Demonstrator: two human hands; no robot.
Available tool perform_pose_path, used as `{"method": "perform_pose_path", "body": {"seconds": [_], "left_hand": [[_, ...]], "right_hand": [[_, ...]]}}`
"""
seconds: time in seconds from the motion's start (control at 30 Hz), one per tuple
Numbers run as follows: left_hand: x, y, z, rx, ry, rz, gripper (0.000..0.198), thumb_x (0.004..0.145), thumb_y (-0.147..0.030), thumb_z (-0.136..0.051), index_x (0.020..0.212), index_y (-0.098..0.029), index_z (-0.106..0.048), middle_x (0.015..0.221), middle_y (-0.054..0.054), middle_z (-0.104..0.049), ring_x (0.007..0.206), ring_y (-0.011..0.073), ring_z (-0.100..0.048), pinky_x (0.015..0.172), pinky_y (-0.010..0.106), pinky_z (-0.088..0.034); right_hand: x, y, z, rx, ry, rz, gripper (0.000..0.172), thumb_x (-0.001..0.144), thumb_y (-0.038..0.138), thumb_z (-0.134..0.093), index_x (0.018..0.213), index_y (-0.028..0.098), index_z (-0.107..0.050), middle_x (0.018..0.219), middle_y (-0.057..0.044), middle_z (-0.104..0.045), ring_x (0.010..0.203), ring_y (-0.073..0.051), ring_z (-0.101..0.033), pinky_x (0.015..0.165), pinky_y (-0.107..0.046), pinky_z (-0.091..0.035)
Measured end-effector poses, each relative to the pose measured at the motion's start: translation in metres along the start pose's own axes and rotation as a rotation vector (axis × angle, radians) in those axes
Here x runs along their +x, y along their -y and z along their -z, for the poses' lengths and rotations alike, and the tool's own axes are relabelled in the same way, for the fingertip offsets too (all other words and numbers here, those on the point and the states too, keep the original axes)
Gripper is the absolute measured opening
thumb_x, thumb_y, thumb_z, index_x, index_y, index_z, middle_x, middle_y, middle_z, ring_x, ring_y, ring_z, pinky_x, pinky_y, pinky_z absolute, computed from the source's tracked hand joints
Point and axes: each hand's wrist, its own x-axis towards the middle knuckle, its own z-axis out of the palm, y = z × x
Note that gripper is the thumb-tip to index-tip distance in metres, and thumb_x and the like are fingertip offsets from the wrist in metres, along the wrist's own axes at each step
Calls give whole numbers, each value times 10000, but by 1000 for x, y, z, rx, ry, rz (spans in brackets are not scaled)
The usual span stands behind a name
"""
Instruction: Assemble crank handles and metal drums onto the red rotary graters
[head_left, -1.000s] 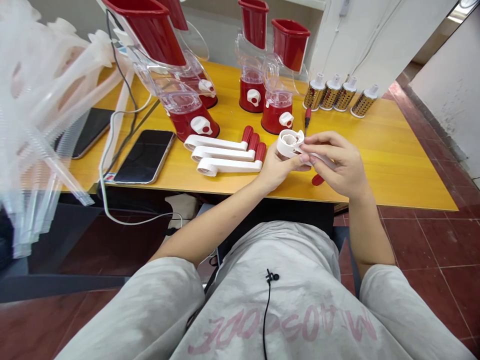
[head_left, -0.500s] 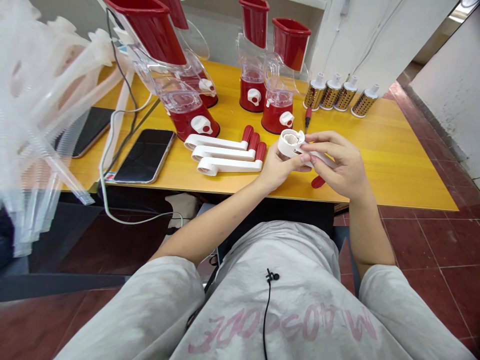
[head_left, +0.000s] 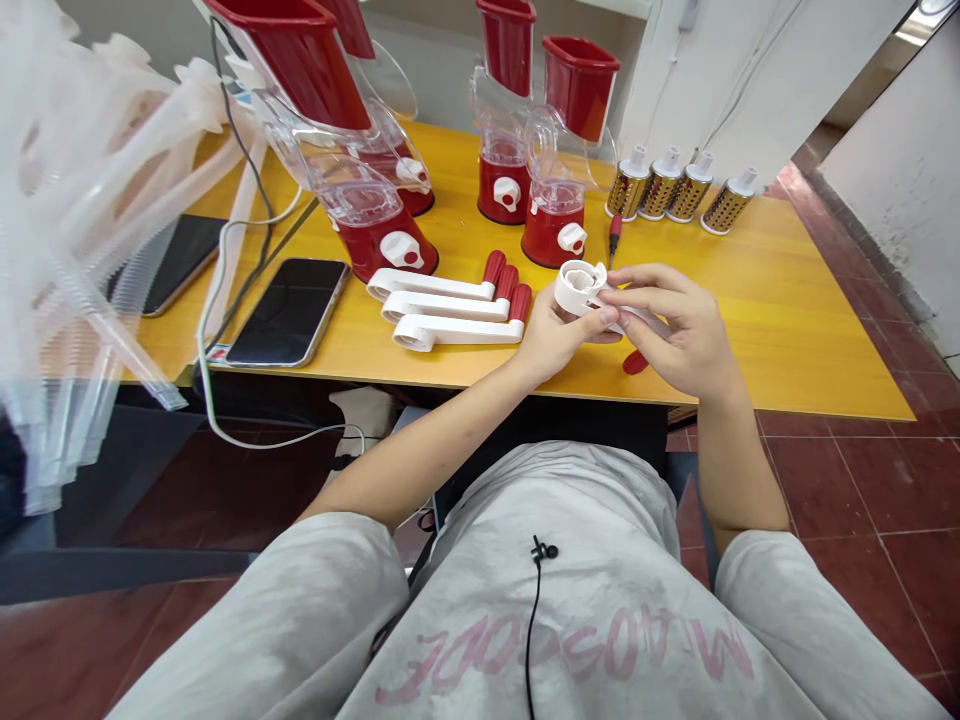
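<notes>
Between my two hands is a white crank handle [head_left: 576,296], its round socket end facing up and its red grip showing below my right fingers. My left hand [head_left: 553,340] is closed around the socket end, thumb along the arm. With bent fingers and thumb, my right hand [head_left: 679,325] pinches the white arm near the socket. Three more crank handles [head_left: 454,310] with red grips lie side by side left of my left hand. Just beyond the held crank handle lies a screwdriver [head_left: 615,240] with a red and black handle.
Several red rotary graters [head_left: 553,225] with clear bodies stand toward the back. Several perforated metal drums [head_left: 688,190] with white tips stand at the back right. A phone [head_left: 289,312] and a white cable [head_left: 202,355] lie at left, beside hanging clear plastic pieces [head_left: 124,320].
Almost nothing differs. Both hands keep their grip on the crank handle, and the whole view has shifted very slightly.
</notes>
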Motion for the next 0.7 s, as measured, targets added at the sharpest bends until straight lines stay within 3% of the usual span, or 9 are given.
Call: {"method": "perform_pose_path", "body": {"seconds": [0.27, 0.7], "left_hand": [[0, 4, 5, 33, 17, -50, 791, 744, -734, -1081, 1232, -217, -734, 1065, 45, -868, 955, 262, -909, 872, 429, -817], [-3, -4, 1, 29, -23, -8, 801, 712, -712, -1108, 1224, -204, -759, 1070, 35, -846, 981, 245, -890, 894, 446, -823]], "right_hand": [[0, -2, 3, -32, 63, 33, 316, 1172, 310, -690, 1398, 346, -907, 1460, -96, -857, 1330, -318, -815, 1171, -573, -675], [0, -5, 1, -74, 80, 107, 307, 1204, 252, -620, 1398, 300, -853, 1436, -95, -874, 1303, -321, -814, 1142, -576, -655]]}}
